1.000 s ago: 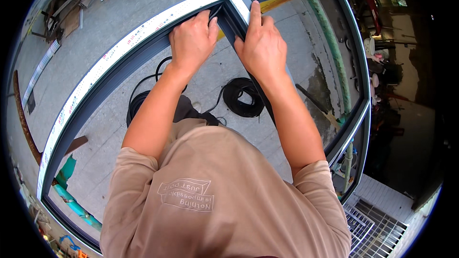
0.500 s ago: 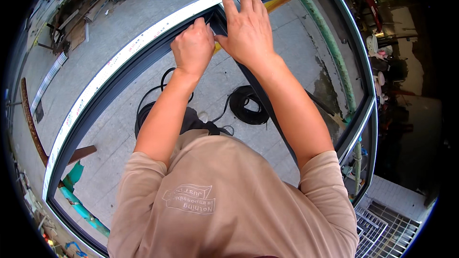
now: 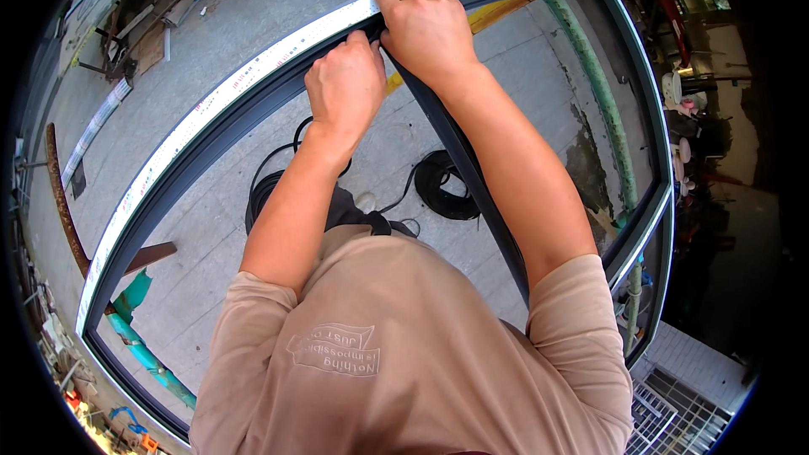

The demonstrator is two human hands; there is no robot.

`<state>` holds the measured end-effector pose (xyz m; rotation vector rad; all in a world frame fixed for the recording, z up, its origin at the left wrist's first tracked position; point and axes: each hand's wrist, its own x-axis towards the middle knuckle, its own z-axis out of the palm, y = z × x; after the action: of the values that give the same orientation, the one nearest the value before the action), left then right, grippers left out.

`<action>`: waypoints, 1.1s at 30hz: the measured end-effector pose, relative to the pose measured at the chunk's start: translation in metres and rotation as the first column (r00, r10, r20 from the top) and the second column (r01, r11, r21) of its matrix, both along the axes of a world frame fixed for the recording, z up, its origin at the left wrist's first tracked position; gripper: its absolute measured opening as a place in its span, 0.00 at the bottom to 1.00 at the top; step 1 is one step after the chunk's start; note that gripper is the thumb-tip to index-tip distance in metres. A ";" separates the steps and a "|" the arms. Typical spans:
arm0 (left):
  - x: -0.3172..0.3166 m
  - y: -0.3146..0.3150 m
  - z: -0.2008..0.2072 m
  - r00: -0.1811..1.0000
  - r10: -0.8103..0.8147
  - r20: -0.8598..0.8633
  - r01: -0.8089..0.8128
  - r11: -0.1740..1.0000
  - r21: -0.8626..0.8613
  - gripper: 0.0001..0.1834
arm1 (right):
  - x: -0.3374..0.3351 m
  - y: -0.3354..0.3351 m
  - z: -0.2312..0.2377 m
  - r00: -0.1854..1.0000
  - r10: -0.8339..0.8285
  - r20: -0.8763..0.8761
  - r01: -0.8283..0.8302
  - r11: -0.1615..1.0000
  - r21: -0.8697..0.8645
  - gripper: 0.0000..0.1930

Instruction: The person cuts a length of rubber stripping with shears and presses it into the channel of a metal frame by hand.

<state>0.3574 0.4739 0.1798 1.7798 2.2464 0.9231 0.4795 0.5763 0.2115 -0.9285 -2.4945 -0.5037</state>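
A large dark grey window frame (image 3: 181,164) lies in front of me, its outer edge covered in white printed film. A dark crossbar (image 3: 459,147) divides it. My left hand (image 3: 344,82) is closed at the inner edge of the far rail, just left of where the crossbar meets it. Whatever its fingertips pinch is hidden. My right hand (image 3: 428,34) grips the far rail above that joint, fingers curled over the white film and thumb side near the left fingertips. Through the frame, a black coil of cord or strip (image 3: 444,187) shows on the floor.
Green-wrapped poles pass beneath the frame at right (image 3: 602,93) and at lower left (image 3: 147,361). A yellow bar (image 3: 503,13) lies below the far rail. A rusty pipe (image 3: 63,194) stands out at left. Scrap pieces (image 3: 152,34) lie far left; a metal grating (image 3: 678,413) is at lower right.
My right hand has shifted left along the far rail, and its stretched fingers now curl over it. My left hand stays closed by the joint. The view has shifted slightly.
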 end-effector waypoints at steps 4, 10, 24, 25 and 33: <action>-0.010 -0.014 0.008 0.998 0.006 0.064 -0.001 0.997 -0.077 0.18 | 0.001 0.000 -0.002 0.999 -0.030 0.017 0.030 1.000 -0.004 0.25; -0.027 -0.054 0.014 0.992 0.032 0.118 -0.010 0.984 -0.181 0.21 | -0.001 0.001 -0.005 0.999 -0.029 -0.032 0.028 1.000 -0.011 0.22; -0.030 -0.039 -0.009 0.982 0.126 -0.139 -0.096 0.974 0.203 0.12 | -0.005 -0.004 0.005 0.999 0.000 0.032 0.000 1.000 -0.005 0.33; -0.030 -0.039 -0.010 0.981 0.129 -0.145 -0.097 0.973 0.210 0.12 | -0.005 -0.005 0.006 0.999 0.021 0.025 -0.021 1.000 0.004 0.32; -0.027 -0.037 -0.008 0.982 0.132 -0.136 -0.099 0.969 0.227 0.13 | -0.015 -0.007 -0.001 0.998 0.067 0.020 -0.068 0.997 0.040 0.13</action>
<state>0.3301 0.4373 0.1718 1.8819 2.4490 1.1350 0.4643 0.5698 0.2105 -0.8246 -2.5134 -0.5420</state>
